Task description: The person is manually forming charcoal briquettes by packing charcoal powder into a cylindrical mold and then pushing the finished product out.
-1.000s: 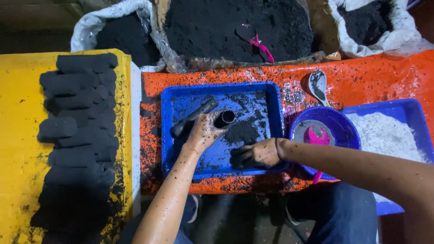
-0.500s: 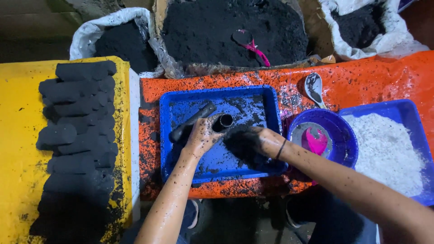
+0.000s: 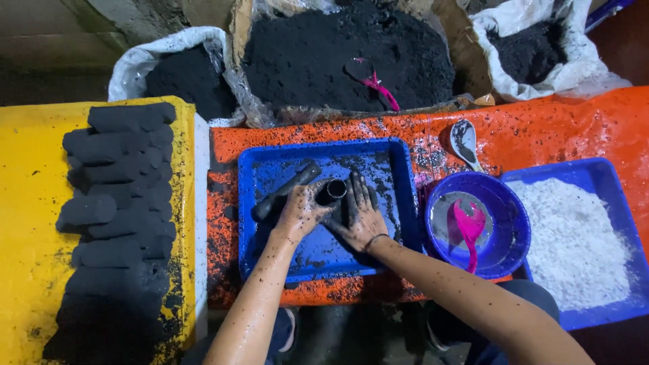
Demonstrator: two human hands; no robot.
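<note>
The short black tube mould (image 3: 331,192) stands inside the blue tray (image 3: 392,162), near the tray's middle, with its open round mouth facing up. The left hand (image 3: 301,211) is wrapped about the mould's left side, fingers curled against it; whether this grip closes fully round the tube cannot be told. The right hand (image 3: 362,216) lies just right of the mould, grip spread, fingers flat on the dark powder on the tray floor and touching the mould's side. A black rod (image 3: 287,191) lies tilted in the tray, left of the mould, partly under the left hand. The tray sits on an orange bench (image 3: 541,128) flecked with black powder. Right of the tray stands a round blue bowl (image 3: 510,216) holding a pink scoop (image 3: 470,226); a metal spoon (image 3: 465,142) lies on the bench just behind the bowl. Further right of the tray is a second blue tray (image 3: 602,177) filled with white grains. Left of the tray, a yellow surface (image 3: 27,203) carries rows of black cylindrical briquettes (image 3: 115,196). Behind the tray, beyond the bench, stand open sacks of black powder (image 3: 318,54), the middle one with a pink-handled scoop (image 3: 372,80) lying on it.
</note>
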